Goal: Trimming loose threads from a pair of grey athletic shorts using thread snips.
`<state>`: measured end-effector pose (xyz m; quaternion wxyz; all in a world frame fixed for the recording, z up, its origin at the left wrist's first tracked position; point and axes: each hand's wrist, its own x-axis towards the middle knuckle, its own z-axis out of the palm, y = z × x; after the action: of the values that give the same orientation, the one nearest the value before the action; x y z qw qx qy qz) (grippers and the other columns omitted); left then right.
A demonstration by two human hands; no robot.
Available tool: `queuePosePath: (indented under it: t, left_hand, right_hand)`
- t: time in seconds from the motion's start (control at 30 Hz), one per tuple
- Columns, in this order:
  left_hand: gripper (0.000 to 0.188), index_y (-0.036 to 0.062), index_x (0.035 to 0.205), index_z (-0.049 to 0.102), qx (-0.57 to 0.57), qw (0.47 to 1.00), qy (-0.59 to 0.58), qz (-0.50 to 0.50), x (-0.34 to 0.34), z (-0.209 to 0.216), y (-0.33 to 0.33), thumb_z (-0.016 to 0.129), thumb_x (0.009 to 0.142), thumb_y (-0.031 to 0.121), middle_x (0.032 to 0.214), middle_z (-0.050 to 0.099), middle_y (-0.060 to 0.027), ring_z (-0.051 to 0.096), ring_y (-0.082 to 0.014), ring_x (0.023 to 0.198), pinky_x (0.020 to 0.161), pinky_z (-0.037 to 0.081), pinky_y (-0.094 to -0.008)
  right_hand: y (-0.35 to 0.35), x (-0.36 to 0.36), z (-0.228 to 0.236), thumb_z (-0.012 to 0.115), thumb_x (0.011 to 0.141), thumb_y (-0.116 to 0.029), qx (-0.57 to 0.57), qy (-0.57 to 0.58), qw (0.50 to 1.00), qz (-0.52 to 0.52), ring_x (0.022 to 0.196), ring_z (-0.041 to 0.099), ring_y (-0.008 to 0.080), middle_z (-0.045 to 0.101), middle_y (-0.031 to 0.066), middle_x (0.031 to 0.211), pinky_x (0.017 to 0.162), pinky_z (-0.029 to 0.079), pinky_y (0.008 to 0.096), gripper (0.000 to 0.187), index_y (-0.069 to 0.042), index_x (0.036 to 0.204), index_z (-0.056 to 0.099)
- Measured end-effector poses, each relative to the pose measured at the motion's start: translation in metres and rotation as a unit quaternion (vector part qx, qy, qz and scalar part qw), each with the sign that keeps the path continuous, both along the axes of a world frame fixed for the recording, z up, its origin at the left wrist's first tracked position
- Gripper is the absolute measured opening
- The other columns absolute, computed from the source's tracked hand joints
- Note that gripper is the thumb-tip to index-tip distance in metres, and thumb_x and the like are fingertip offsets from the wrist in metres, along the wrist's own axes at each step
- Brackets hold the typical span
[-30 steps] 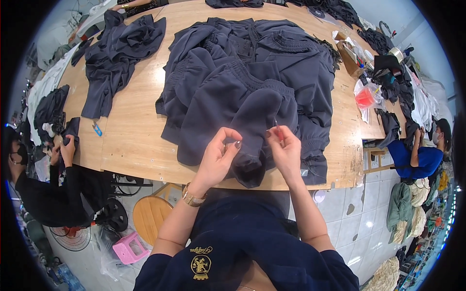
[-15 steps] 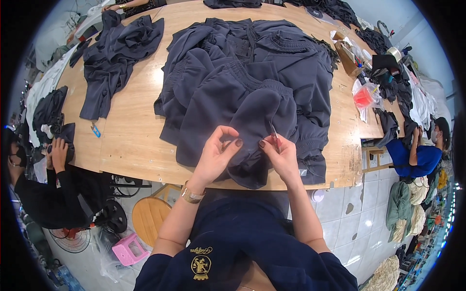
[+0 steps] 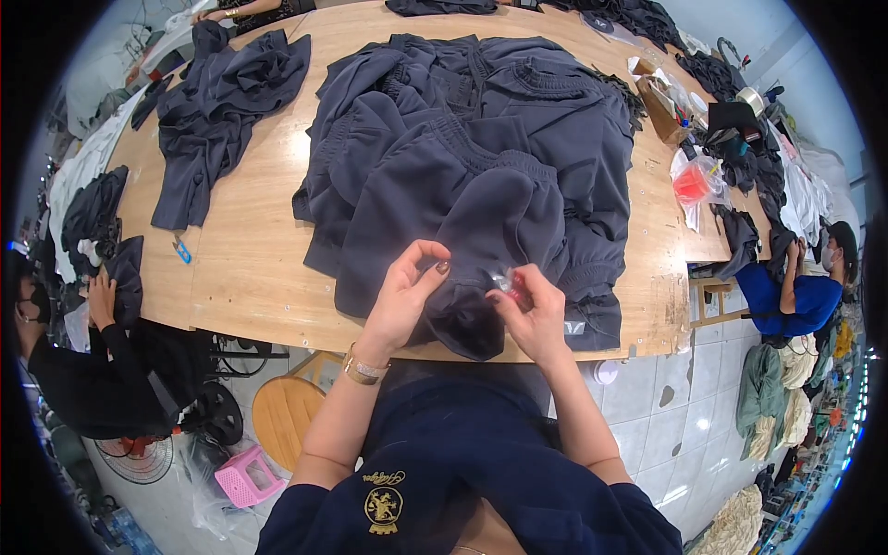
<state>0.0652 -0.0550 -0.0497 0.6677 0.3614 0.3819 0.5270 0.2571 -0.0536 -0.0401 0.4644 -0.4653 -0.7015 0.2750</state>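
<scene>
Right grip (image 3: 536, 316) holds red tool (image 3: 521, 298), seemingly above garment (image 3: 398, 222).

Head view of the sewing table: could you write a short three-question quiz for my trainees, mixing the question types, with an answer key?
1. Multiple choice. Where is the small red tool?
a) In the person's left hand
b) In the person's right hand
c) Lying on the wooden table

2. True or false. A blue tool lies on the table, to the left of the large pile of dark garments.

3. Fill in the missing word. The plastic stool at the lower left of the picture is ____ in colour.

Key: 1. b; 2. True; 3. pink
</scene>
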Motion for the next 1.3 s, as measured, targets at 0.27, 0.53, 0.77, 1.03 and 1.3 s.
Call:
queuePosePath:
  t: [0.27,0.53,0.77,1.03,1.3]
  left_hand:
    - [0.009,0.0038,0.104,0.052,-0.033,0.997,-0.074,-0.018,-0.001,0.004,-0.001,0.052,0.095,0.007,0.091,0.054,0.0030,0.049,-0.0004,0.081,0.071,0.040,-0.0155]
    - [0.009,0.0036,0.103,0.053,-0.026,0.996,-0.086,0.006,0.003,0.006,-0.002,0.053,0.094,0.007,0.093,0.054,0.0023,0.050,-0.0011,0.083,0.075,0.041,-0.0158]
    - [0.010,0.0035,0.103,0.053,-0.020,0.995,-0.093,0.025,0.005,0.001,-0.003,0.053,0.094,0.007,0.096,0.054,0.0015,0.050,-0.0016,0.086,0.078,0.040,-0.0165]
    - [0.021,0.0028,0.106,0.051,-0.036,0.985,-0.135,0.105,0.016,0.004,-0.007,0.062,0.088,0.002,0.099,0.054,-0.0018,0.054,-0.0060,0.088,0.080,0.044,-0.0200]
    - [0.022,0.0030,0.107,0.050,-0.036,0.984,-0.141,0.107,0.020,0.003,-0.010,0.061,0.088,0.001,0.100,0.055,-0.0033,0.054,-0.0072,0.090,0.080,0.045,-0.0209]
  right_hand:
    - [-0.002,0.003,0.009,0.077,0.071,-0.027,0.098,-0.198,0.974,0.044,0.050,0.054,0.0228,0.052,0.0051,0.061,0.047,0.040,0.0305,0.031,-0.007,0.070,0.054]
    - [-0.003,0.001,0.008,0.077,0.071,-0.028,0.098,-0.231,0.968,0.022,0.049,0.055,0.0215,0.054,0.0044,0.062,0.047,0.041,0.0304,0.031,-0.007,0.071,0.055]
    - [-0.006,-0.004,0.006,0.077,0.071,-0.025,0.084,-0.201,0.976,0.012,0.050,0.055,0.0219,0.054,0.0052,0.063,0.047,0.041,0.0303,0.030,-0.006,0.072,0.055]
    - [-0.017,-0.017,0.003,0.072,0.079,-0.026,0.014,-0.103,0.994,-0.041,0.049,0.052,0.0250,0.052,0.0083,0.061,0.046,0.040,0.0320,0.030,-0.003,0.073,0.053]
    - [-0.016,-0.021,0.000,0.070,0.081,-0.030,0.018,-0.104,0.993,-0.050,0.049,0.053,0.0247,0.054,0.0078,0.062,0.045,0.039,0.0321,0.033,-0.004,0.072,0.052]
